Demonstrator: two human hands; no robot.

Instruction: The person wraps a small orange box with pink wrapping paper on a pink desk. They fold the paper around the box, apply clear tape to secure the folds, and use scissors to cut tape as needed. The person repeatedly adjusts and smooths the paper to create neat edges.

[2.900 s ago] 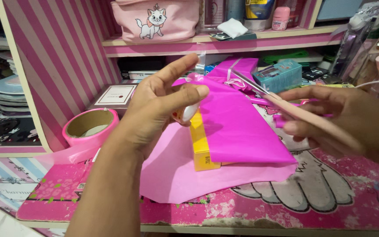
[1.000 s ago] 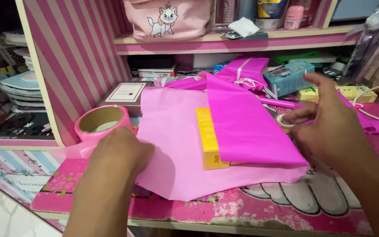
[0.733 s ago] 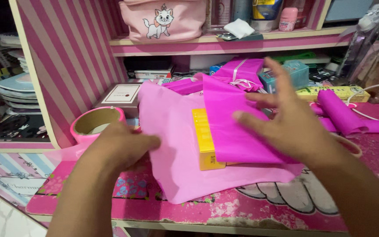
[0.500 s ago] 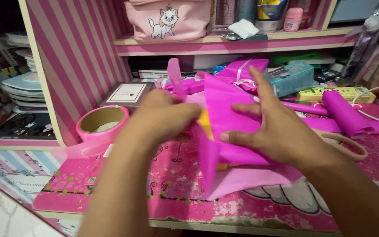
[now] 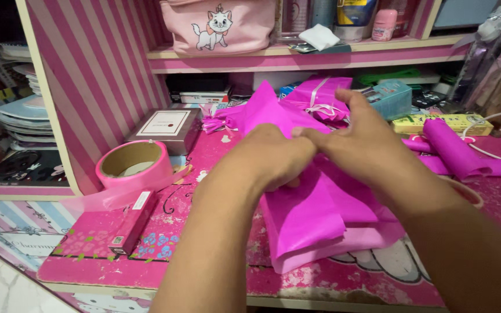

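A folded bundle of bright pink paper (image 5: 320,220) lies on the pink desk (image 5: 146,272) in front of me. My left hand (image 5: 273,156) presses down on its upper left part, fingers curled over a raised pink flap (image 5: 265,107). My right hand (image 5: 358,142) lies across the top of the bundle, fingers meeting the left hand and pinching the paper. Both hands hide the middle of the fold.
A roll of pink tape (image 5: 131,165) and a small pink box (image 5: 131,223) sit at the left. A brown flat box (image 5: 163,124), a ribbon-tied pink parcel (image 5: 320,98), a rolled pink sheet (image 5: 456,150) and a cat-print pouch (image 5: 221,26) on the shelf surround the work.
The flat pink sheet with its yellow strip has been folded over into a bundle. Both hands came together on top of it, and the yellow strip is now hidden.
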